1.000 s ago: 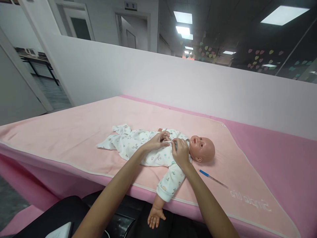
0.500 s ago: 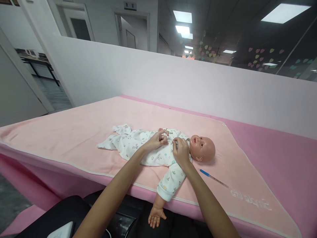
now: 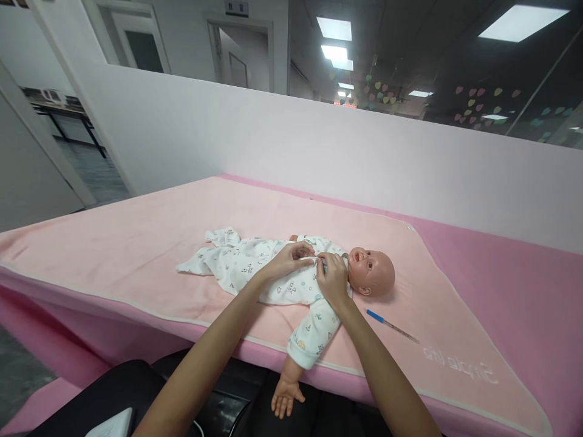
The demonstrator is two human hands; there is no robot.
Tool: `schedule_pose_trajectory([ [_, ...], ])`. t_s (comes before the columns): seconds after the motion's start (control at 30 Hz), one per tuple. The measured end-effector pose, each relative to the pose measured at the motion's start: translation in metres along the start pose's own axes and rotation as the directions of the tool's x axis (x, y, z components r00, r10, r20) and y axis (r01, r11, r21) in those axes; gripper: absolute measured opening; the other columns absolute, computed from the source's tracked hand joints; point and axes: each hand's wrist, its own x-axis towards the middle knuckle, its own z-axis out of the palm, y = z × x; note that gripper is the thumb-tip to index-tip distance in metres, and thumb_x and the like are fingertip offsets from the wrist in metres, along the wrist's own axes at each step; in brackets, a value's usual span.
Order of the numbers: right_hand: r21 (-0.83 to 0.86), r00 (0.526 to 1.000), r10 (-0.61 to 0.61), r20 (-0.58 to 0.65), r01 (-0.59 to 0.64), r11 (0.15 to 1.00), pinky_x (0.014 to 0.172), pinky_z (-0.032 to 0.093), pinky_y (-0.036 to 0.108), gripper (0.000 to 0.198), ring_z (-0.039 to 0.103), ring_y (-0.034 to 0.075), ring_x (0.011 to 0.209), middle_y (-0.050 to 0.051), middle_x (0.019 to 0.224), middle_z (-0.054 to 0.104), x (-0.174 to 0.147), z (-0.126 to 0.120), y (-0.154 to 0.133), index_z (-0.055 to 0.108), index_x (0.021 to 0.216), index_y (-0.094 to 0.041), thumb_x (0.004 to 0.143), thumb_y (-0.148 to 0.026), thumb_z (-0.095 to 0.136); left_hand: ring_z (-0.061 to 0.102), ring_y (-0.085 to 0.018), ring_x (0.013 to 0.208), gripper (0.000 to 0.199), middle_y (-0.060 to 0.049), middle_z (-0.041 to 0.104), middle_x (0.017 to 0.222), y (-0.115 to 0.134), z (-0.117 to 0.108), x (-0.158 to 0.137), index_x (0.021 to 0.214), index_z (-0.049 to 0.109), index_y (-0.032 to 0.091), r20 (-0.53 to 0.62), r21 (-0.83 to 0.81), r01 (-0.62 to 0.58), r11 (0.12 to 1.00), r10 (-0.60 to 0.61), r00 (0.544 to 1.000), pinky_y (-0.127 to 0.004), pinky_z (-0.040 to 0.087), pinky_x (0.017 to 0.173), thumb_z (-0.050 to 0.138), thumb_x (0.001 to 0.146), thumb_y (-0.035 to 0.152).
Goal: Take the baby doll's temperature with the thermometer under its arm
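Observation:
A baby doll lies on its back with its head to the right, dressed in a white printed romper. At the chest, my left hand has its thumb and fingers curled together at the romper's front edge, with a bit of white cloth at the fingertips. Close beside it, my right hand pinches the same front edge just below the doll's neck. My fingers partly hide the closure. The doll's near arm hangs over the table edge, its small hand palm up.
A blue-capped thin stick, like a thermometer or pen, lies right of the doll on the peach blanket. Pink cloth covers the table under it. A white wall rises behind. A white object sits low at the left.
My left hand's fingers have moved from loosely curled above the chest to the romper's front edge, meeting my right hand. My right hand has stayed nearly in place.

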Motion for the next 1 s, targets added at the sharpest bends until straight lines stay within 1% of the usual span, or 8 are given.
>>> schedule_pose_trajectory([
  [0.1, 0.006, 1.000, -0.005, -0.010, 0.005, 1.000, 0.068, 0.037, 0.029, 0.018, 0.052, 0.017, 0.073, 0.004, 0.075, 0.062, 0.000, 0.000, 0.000, 0.057, 0.080, -0.019, 0.085, -0.017, 0.040, 0.052, -0.013, 0.072, 0.024, -0.002, 0.057, 0.076, -0.002, 0.001, 0.000, 0.081, 0.059, 0.014, 0.006, 0.050, -0.007, 0.999, 0.007, 1.000, -0.024, 0.042, 0.064, 0.062, 0.072, 0.036],
  [0.3, -0.018, 0.999, 0.015, -0.049, -0.016, 1.000, 0.068, 0.036, 0.029, 0.021, 0.052, 0.016, 0.070, 0.003, 0.071, 0.060, -0.001, 0.000, -0.001, 0.058, 0.077, -0.019, 0.085, -0.015, 0.038, 0.051, -0.014, 0.075, 0.025, -0.003, 0.060, 0.081, -0.003, 0.003, 0.000, 0.085, 0.064, 0.016, -0.049, 0.200, -0.051, 0.978, 0.062, 0.997, -0.026, 0.042, 0.069, 0.063, 0.070, 0.036],
  [0.43, -0.070, 0.997, 0.009, -0.073, -0.014, 0.997, 0.069, 0.036, 0.030, 0.019, 0.050, 0.017, 0.071, 0.004, 0.071, 0.059, 0.000, -0.002, -0.002, 0.058, 0.079, -0.019, 0.084, -0.014, 0.040, 0.044, -0.010, 0.061, 0.032, 0.001, 0.055, 0.070, -0.002, -0.003, -0.001, 0.087, 0.063, 0.018, -0.050, 0.314, -0.028, 0.949, 0.046, 0.998, -0.023, 0.036, 0.058, 0.065, 0.066, 0.042],
  [0.6, -0.083, 0.997, 0.039, -0.066, -0.045, 0.996, 0.069, 0.036, 0.032, 0.021, 0.048, 0.019, 0.074, 0.006, 0.073, 0.057, 0.000, -0.003, -0.004, 0.057, 0.081, -0.018, 0.083, -0.013, 0.037, 0.038, -0.009, 0.053, 0.033, 0.003, 0.049, 0.059, -0.002, -0.023, -0.012, 0.083, 0.064, 0.018, -0.024, 0.334, -0.002, 0.942, 0.011, 1.000, -0.022, 0.029, 0.050, 0.066, 0.064, 0.045],
  [0.7, -0.068, 0.995, 0.063, -0.071, -0.068, 0.995, 0.071, 0.036, 0.033, 0.022, 0.047, 0.020, 0.077, 0.007, 0.076, 0.057, 0.001, -0.003, -0.004, 0.057, 0.083, -0.018, 0.084, -0.013, 0.036, 0.042, -0.011, 0.059, 0.031, 0.000, 0.057, 0.069, -0.004, -0.032, -0.022, 0.076, 0.065, 0.018, -0.074, 0.380, 0.034, 0.924, -0.006, 0.997, -0.022, 0.033, 0.054, 0.065, 0.064, 0.047],
  [0.83, -0.054, 0.994, 0.050, -0.099, -0.055, 0.997, 0.072, 0.037, 0.034, 0.023, 0.047, 0.020, 0.075, 0.006, 0.075, 0.058, 0.001, -0.002, -0.001, 0.057, 0.082, -0.019, 0.086, -0.013, 0.034, 0.051, -0.015, 0.075, 0.029, -0.004, 0.062, 0.086, -0.006, -0.034, -0.028, 0.080, 0.067, 0.019, -0.097, 0.366, 0.041, 0.930, -0.006, 0.995, -0.024, 0.040, 0.064, 0.062, 0.067, 0.044],
  [0.93, -0.077, 0.994, 0.009, -0.110, -0.018, 0.997, 0.073, 0.038, 0.034, 0.024, 0.048, 0.020, 0.076, 0.006, 0.075, 0.060, 0.000, -0.002, 0.001, 0.057, 0.084, -0.019, 0.087, -0.012, 0.033, 0.054, -0.018, 0.081, 0.028, -0.005, 0.063, 0.089, -0.008, -0.031, -0.027, 0.082, 0.068, 0.020, -0.089, 0.328, 0.034, 0.944, -0.005, 0.996, -0.025, 0.042, 0.068, 0.064, 0.067, 0.043],
  [1.0, -0.114, 0.993, -0.062, -0.101, 0.051, 0.992, 0.077, 0.038, 0.035, 0.026, 0.049, 0.021, 0.081, 0.007, 0.081, 0.061, 0.001, -0.002, -0.001, 0.057, 0.088, -0.018, 0.086, -0.009, 0.033, 0.055, -0.018, 0.082, 0.027, -0.005, 0.063, 0.088, -0.009, -0.031, -0.026, 0.081, 0.068, 0.020, -0.078, 0.314, 0.034, 0.949, -0.010, 0.997, -0.025, 0.042, 0.068, 0.064, 0.067, 0.042],
])
